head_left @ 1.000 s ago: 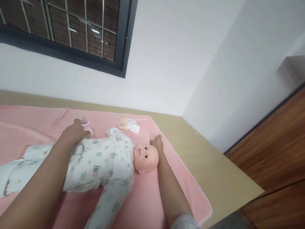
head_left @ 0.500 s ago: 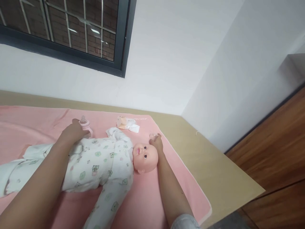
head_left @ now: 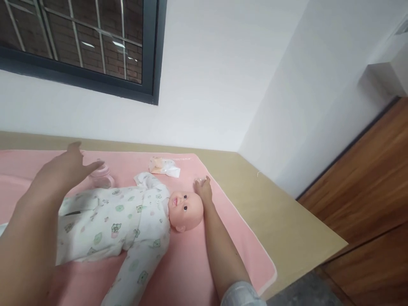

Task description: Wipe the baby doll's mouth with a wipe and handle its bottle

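Observation:
My left hand [head_left: 65, 168] is open, thumb and fingers spread, just left of a pink baby bottle [head_left: 102, 173] that stands on the pink mat. The thumb covers part of the bottle's top. Beyond the doll's head, my right hand [head_left: 204, 189] curls its fingers around a small clear plastic cap [head_left: 199, 181], mostly covered by them. Between my arms a baby doll [head_left: 186, 210] lies on its back, dressed in a white printed sleepsuit [head_left: 111, 225]. My left forearm hides its legs.
A small white and orange packet [head_left: 164, 166] lies on the pink mat [head_left: 185, 272] near its back edge. Wooden tabletop [head_left: 255, 204] shows around the mat. A white wall with a dark-framed window [head_left: 149, 55] rises behind, and wooden panels [head_left: 363, 191] stand at the right.
My left hand has let go of the baby bottle, moved left and spread its fingers. The right hand stays beside the doll's head. The view has shifted slightly right.

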Demonstrator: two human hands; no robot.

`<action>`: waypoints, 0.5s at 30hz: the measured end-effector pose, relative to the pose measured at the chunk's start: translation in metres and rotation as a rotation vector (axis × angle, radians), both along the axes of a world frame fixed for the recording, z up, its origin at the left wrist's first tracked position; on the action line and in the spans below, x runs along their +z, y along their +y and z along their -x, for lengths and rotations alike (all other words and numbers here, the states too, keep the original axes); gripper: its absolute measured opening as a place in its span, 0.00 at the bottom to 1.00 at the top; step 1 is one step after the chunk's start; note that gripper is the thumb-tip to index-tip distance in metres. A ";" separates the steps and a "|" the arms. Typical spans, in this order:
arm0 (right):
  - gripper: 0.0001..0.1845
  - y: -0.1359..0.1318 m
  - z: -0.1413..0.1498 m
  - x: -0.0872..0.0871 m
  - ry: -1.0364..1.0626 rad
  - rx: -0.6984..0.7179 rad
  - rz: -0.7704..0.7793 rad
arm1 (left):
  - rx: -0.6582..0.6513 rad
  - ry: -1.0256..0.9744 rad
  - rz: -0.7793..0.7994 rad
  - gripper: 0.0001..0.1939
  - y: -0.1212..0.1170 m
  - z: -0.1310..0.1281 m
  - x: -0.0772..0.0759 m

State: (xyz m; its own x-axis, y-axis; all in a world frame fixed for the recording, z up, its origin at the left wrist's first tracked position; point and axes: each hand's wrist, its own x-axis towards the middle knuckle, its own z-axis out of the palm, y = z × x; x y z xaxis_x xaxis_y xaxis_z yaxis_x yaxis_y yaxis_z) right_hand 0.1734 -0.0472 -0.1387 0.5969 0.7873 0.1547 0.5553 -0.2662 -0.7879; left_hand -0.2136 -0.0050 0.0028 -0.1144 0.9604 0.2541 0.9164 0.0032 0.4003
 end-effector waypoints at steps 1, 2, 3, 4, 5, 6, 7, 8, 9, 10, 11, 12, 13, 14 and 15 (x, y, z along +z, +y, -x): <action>0.39 0.000 0.000 0.000 0.006 0.001 -0.025 | -0.041 0.013 -0.023 0.45 -0.008 -0.011 0.008; 0.38 0.000 0.000 0.000 0.010 0.001 -0.059 | -0.142 0.015 -0.070 0.39 -0.016 -0.025 0.014; 0.37 0.000 0.000 0.000 0.008 0.000 -0.107 | -0.252 -0.017 -0.124 0.33 -0.024 -0.042 0.020; 0.35 -0.001 0.000 0.000 -0.002 -0.002 -0.170 | -0.389 -0.033 -0.142 0.29 -0.029 -0.059 0.023; 0.32 -0.001 0.000 0.001 -0.020 -0.005 -0.248 | -0.540 -0.015 -0.130 0.27 -0.033 -0.078 0.025; 0.29 -0.002 0.000 0.002 -0.050 -0.008 -0.330 | -0.677 0.015 -0.087 0.26 -0.035 -0.096 0.024; 0.26 -0.003 0.000 0.003 -0.088 -0.007 -0.406 | -0.798 0.051 -0.028 0.26 -0.034 -0.114 0.023; 0.23 -0.003 0.000 0.004 -0.133 0.002 -0.469 | -0.894 0.071 0.034 0.27 -0.032 -0.130 0.019; 0.20 -0.004 0.000 0.005 -0.179 0.022 -0.523 | -0.986 0.075 0.113 0.27 -0.029 -0.146 0.015; 0.17 -0.004 0.001 0.005 -0.224 0.052 -0.568 | -1.054 0.078 0.212 0.28 -0.026 -0.159 0.010; 0.16 -0.004 0.001 0.006 -0.264 0.090 -0.607 | -1.088 0.090 0.287 0.29 -0.023 -0.171 0.005; 0.15 -0.005 0.002 0.007 -0.296 0.130 -0.637 | -1.114 0.103 0.360 0.29 -0.020 -0.181 0.000; 0.15 -0.005 0.004 0.007 -0.318 0.168 -0.658 | -1.128 0.118 0.426 0.29 -0.018 -0.190 -0.004; 0.15 -0.004 0.006 0.007 -0.330 0.200 -0.670 | -1.136 0.134 0.477 0.28 -0.016 -0.197 -0.008; 0.15 -0.004 0.007 0.007 -0.335 0.223 -0.674 | -1.140 0.147 0.522 0.26 -0.015 -0.203 -0.012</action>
State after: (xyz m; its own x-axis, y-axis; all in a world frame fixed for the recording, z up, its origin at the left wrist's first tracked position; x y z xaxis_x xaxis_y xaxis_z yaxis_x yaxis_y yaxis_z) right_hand 0.1660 -0.0511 -0.1313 0.2732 0.5555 0.7853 0.7760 0.3552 -0.5212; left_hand -0.0106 -0.0198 -0.0094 0.8400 0.4844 -0.2445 0.5386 -0.6899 0.4837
